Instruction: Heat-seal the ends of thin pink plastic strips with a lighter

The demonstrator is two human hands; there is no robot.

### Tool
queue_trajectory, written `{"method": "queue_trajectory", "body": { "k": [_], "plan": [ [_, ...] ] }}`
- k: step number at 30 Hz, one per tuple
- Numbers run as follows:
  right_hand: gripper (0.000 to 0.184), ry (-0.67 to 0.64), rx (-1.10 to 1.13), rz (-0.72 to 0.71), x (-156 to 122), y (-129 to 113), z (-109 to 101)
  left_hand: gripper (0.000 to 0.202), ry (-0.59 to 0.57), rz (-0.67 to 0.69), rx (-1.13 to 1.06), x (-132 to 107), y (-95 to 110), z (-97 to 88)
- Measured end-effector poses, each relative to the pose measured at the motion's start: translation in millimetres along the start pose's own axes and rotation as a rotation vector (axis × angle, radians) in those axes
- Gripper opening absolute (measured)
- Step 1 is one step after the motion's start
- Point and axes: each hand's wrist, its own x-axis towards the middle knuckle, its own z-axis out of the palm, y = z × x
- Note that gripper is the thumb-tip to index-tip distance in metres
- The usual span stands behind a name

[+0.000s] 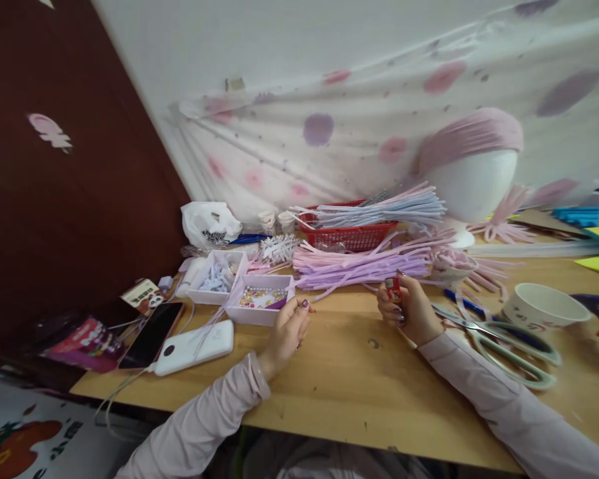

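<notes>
My right hand (413,307) is closed around a small red lighter (393,290), held upright above the wooden table. My left hand (287,332) is closed in a pinch in front of a white box of beads (252,315). Whatever lies between its fingertips is too small to make out. Green-handled scissors (509,342) lie beside my right wrist, with a blue pen (464,303) close by. Beyond both hands, purple pipe cleaners (359,266) are spread in a bundle.
A red basket (347,236) bears more pipe cleaners at the back, near a white head form (479,179). To the right stands a paper cup (544,306). On the left lie a white power bank (194,347), a phone (152,336) and a second white box (217,278).
</notes>
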Motion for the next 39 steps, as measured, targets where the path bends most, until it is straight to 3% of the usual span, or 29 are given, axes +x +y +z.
{"method": "queue_trajectory", "body": {
  "k": [5, 12, 15, 21, 33, 39],
  "plan": [
    [0.046, -0.043, -0.057, -0.01, -2, 6, 4, 0.03, 0.11, 0.087, 0.081, 9, 16, -9.7],
    [0.049, -0.085, -0.098, 0.001, 0, 14, 3, 0.02, 0.383, 0.209, 0.696, 23, 73, -75.6],
    [0.049, -0.07, -0.106, -0.011, 1, 15, 3, 0.015, 0.397, 0.134, 1.017, 22, 73, -91.1],
    [0.051, -0.086, -0.147, -0.012, 3, 17, 2, 0.02, 0.308, 0.07, 1.48, 24, 54, -92.3],
    [0.045, 0.003, -0.105, -0.023, -2, 15, 10, 0.025, 0.212, 0.076, 1.471, 32, 66, -95.4],
    [0.046, 0.031, -0.111, 0.017, -1, 16, 9, 0.026, 0.278, 0.232, 1.499, 20, 85, -102.9]
  ]
}}
